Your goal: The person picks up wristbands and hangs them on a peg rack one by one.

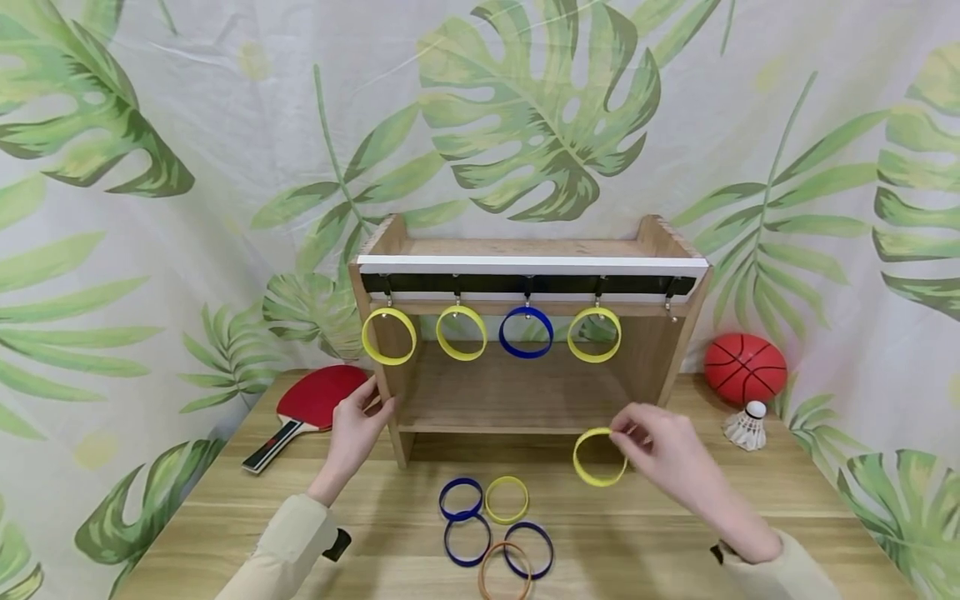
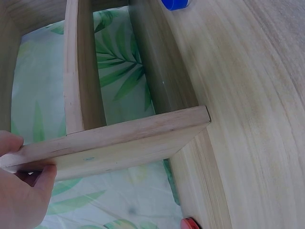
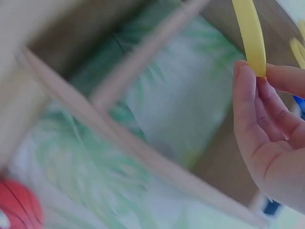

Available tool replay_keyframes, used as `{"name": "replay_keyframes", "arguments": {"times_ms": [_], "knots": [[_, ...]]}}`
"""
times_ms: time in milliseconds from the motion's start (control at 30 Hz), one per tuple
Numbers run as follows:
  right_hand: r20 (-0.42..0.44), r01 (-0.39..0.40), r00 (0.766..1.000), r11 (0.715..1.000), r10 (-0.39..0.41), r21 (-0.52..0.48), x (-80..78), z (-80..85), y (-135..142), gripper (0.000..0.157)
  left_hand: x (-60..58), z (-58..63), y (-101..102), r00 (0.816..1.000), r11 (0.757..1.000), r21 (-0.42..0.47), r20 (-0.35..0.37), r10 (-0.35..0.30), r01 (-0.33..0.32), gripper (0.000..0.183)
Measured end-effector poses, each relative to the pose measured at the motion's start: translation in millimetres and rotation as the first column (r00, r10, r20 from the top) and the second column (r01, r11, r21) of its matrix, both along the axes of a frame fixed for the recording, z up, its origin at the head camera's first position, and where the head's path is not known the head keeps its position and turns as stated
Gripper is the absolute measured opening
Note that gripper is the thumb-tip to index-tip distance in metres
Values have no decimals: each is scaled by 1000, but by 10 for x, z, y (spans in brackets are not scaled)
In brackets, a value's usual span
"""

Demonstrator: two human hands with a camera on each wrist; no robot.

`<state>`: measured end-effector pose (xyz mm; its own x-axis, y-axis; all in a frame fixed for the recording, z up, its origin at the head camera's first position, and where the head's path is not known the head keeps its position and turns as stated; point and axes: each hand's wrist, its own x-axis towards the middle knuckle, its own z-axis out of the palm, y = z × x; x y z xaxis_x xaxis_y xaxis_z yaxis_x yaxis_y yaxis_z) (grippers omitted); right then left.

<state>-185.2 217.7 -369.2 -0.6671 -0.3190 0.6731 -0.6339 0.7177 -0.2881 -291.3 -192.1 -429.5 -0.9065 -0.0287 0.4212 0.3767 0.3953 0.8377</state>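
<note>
My right hand [image 1: 667, 450] pinches a yellow wristband [image 1: 597, 482] between thumb and fingers, low in front of the wooden shelf's [image 1: 517, 408] right half. In the right wrist view the band [image 3: 252, 43] stands up from the fingertips. With thumb and fingers on either side of its edge, my left hand [image 1: 354, 429] grips the shelf's left side panel [image 2: 119, 136]. From the hooks along the black strip [image 1: 491, 285] hang three yellow bands and one blue band [image 1: 525, 356]. The rightmost hook [image 1: 672, 310] carries no band.
On the table before the shelf lie three blue bands, a yellow band [image 1: 507, 521] and an orange band [image 1: 483, 575], some overlapping. A red paddle [image 1: 322, 396] lies at the left. A red ball [image 1: 745, 368] and a shuttlecock [image 1: 746, 427] are at the right.
</note>
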Motion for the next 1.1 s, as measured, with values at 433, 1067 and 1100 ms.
{"name": "replay_keyframes", "arguments": {"times_ms": [433, 1067, 1100], "knots": [[-215, 167, 962, 986, -167, -19, 46, 1099, 347, 18, 30, 11, -9, 999, 1000, 22, 45, 3, -4, 49], [-213, 172, 964, 985, -161, 33, -265, 1210, 505, 19, 284, 323, 96, 999, 1000, -3, 33, -23, 23, 47], [-214, 172, 963, 984, -161, 35, -270, 1209, 506, 19, 274, 318, 95, 999, 1000, 2, 34, -24, 24, 47]]}}
